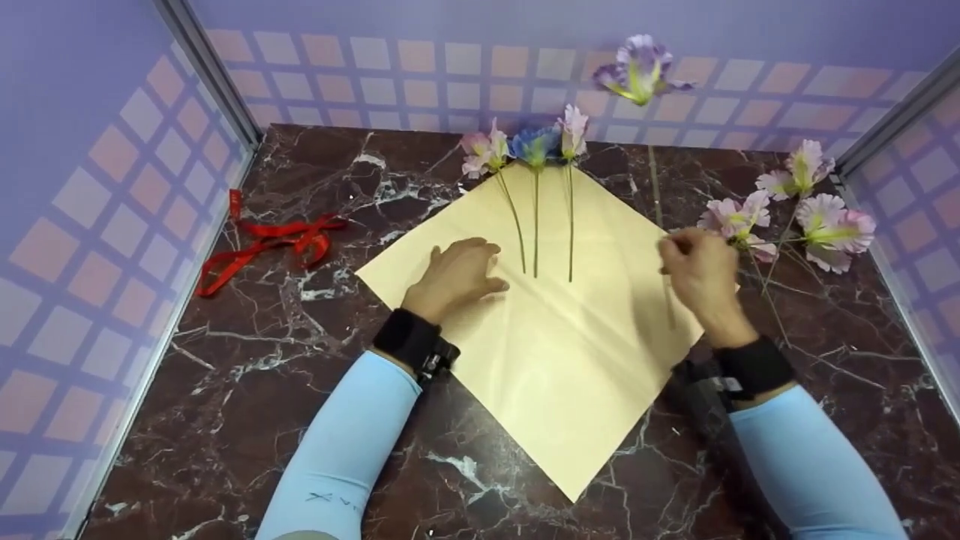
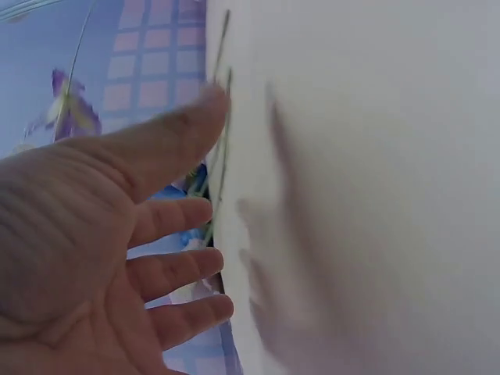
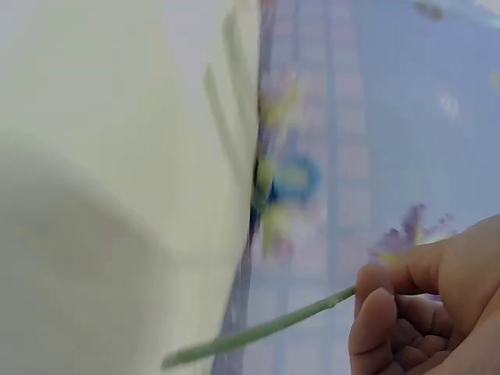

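Observation:
My right hand [image 1: 701,277] pinches the green stem [image 3: 266,328] of a purple artificial flower [image 1: 640,71], whose bloom stands up high at the back. It is over the right corner of a cream sheet of paper [image 1: 570,375]. My left hand [image 1: 456,277] hovers at or just over the paper's left part, fingers relaxed and apart, holding nothing; whether it touches is hard to tell. On the paper's far corner lie a pink flower [image 1: 487,150], a blue flower [image 1: 535,146] and another pink flower [image 1: 573,131], stems pointing toward me.
A tangled red ribbon [image 1: 274,244] lies on the dark marbled table [image 1: 247,405] at the left. Several pink flowers [image 1: 832,229] with crossing stems lie at the right. Purple walls with a tile pattern [image 1: 465,67] close in the back and both sides.

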A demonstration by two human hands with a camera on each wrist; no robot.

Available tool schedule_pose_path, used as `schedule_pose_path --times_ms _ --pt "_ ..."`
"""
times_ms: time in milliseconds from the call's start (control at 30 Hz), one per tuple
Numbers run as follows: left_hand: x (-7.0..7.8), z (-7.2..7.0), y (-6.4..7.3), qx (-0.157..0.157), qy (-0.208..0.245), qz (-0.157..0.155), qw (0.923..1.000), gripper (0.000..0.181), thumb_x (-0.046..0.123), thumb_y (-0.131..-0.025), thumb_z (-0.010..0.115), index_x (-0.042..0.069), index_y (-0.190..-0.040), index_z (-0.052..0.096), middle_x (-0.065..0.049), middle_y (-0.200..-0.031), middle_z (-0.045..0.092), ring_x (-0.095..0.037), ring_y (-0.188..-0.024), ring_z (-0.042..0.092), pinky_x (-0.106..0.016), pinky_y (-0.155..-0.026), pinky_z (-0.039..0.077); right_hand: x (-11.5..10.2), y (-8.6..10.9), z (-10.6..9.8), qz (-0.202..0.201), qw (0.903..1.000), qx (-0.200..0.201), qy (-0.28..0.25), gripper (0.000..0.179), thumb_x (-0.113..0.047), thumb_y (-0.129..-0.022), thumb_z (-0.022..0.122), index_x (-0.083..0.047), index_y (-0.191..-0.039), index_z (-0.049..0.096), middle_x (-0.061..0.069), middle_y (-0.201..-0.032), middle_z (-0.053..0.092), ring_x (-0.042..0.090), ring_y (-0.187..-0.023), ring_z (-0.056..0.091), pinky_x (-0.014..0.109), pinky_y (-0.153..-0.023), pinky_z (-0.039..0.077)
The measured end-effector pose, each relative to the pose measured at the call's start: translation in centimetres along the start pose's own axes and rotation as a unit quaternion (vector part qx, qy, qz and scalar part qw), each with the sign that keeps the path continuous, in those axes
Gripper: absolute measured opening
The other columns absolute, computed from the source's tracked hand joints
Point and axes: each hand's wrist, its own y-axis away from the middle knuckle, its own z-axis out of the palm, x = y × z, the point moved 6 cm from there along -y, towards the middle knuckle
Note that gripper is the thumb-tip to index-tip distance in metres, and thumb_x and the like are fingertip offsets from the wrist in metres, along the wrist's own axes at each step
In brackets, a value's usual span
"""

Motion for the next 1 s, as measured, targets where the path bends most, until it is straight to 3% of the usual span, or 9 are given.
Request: schedule_pose_path --times_ms 133,233,333,467,600,667,733,900,1000 --pt "2.8 -0.5 -0.3 0.057 0.075 0.022 0.9953 0.044 0.03 -0.103 0.066 0.011 -0.143 0.066 -0.008 -0.145 0.066 -0.029 -0.135 0.061 -0.045 -0.112 0.05 -2.7 0.5 3.5 0.022 0.9908 -0.033 -0.129 0.019 -0.01 -0.101 0.067 0.007 -0.105 0.075 0.025 -0.088 0.074 -0.003 -0.056 0.062 0.017 -0.051 0.056" --pt "5.1 -0.5 -0.5 0.062 0.181 0.031 0.981 0.036 0.023 -0.107 0.062 0.011 -0.14 0.069 -0.008 -0.134 0.072 -0.025 -0.119 0.071 -0.036 -0.1 0.058 -4.4 1.1 5.9 0.044 0.9754 -0.059 -0.208 0.019 -0.008 -0.101 0.068 0.009 -0.106 0.074 0.023 -0.086 0.073 0.004 -0.057 0.065 0.021 -0.051 0.058" --pt "6.7 -0.3 -0.8 0.053 0.308 0.027 0.9494 0.033 0.019 -0.109 0.059 0.008 -0.138 0.07 -0.01 -0.125 0.075 -0.024 -0.103 0.077 -0.029 -0.084 0.063 -5.9 1.6 7.8 0.056 0.9643 -0.086 -0.244 0.018 -0.008 -0.101 0.068 0.008 -0.104 0.075 0.014 -0.08 0.073 0.007 -0.057 0.066 0.022 -0.05 0.057" --pt "7.2 -0.2 -1.2 0.08 0.424 -0.006 0.9022 0.024 0.015 -0.108 0.061 0.004 -0.122 0.077 -0.011 -0.108 0.078 -0.023 -0.09 0.078 -0.025 -0.074 0.064 -7.3 2.0 9.3 0.045 0.9635 -0.105 -0.242 0.017 -0.008 -0.101 0.066 0.004 -0.097 0.077 0.004 -0.071 0.07 0.017 -0.059 0.068 0.022 -0.049 0.055" --pt "6.4 -0.3 -1.6 0.106 0.467 -0.039 0.8769 0.018 0.015 -0.105 0.066 0.004 -0.107 0.081 -0.01 -0.093 0.077 -0.018 -0.078 0.077 -0.027 -0.072 0.065 -8.1 2.0 9.7 0.013 0.9676 -0.113 -0.225 0.017 -0.007 -0.102 0.065 0.001 -0.099 0.079 0.008 -0.073 0.072 0.025 -0.062 0.07 0.023 -0.049 0.056" --pt "5.9 -0.5 -2.0 0.105 0.472 -0.052 0.8739 0.017 0.015 -0.104 0.068 0.004 -0.104 0.08 -0.01 -0.09 0.077 -0.016 -0.074 0.076 -0.027 -0.071 0.065 -8.3 2.1 9.6 -0.004 0.9689 -0.118 -0.218 0.017 -0.009 -0.102 0.065 0.001 -0.103 0.079 0.014 -0.079 0.075 0.028 -0.064 0.071 0.023 -0.051 0.057" --pt "5.4 -0.9 -2.6 0.11 0.464 -0.065 0.8767 0.017 0.014 -0.104 0.068 0.002 -0.102 0.08 -0.011 -0.088 0.077 -0.014 -0.07 0.075 -0.027 -0.07 0.065 -8.2 2.2 9.5 -0.015 0.9699 -0.121 -0.211 0.019 -0.011 -0.103 0.066 0.001 -0.108 0.079 0.017 -0.085 0.076 0.027 -0.066 0.072 0.023 -0.052 0.057" --pt "3.9 -1.7 -4.5 0.135 0.39 -0.1 0.9053 0.02 0.014 -0.104 0.068 0.001 -0.095 0.08 -0.011 -0.079 0.076 -0.011 -0.061 0.071 -0.024 -0.064 0.063 -7.0 2.3 8.9 -0.006 0.9712 -0.109 -0.212 0.021 -0.016 -0.104 0.067 0.0 -0.109 0.079 0.015 -0.088 0.075 0.018 -0.066 0.071 0.022 -0.054 0.058" --pt "3.0 -1.3 -5.3 0.128 0.346 -0.132 0.92 0.022 0.016 -0.104 0.067 0.003 -0.096 0.082 -0.01 -0.08 0.077 -0.013 -0.062 0.072 -0.022 -0.061 0.06 -6.0 2.3 8.8 0.009 0.9699 -0.105 -0.219 0.021 -0.016 -0.104 0.067 0.001 -0.107 0.079 0.019 -0.09 0.074 0.011 -0.063 0.068 0.022 -0.054 0.057"
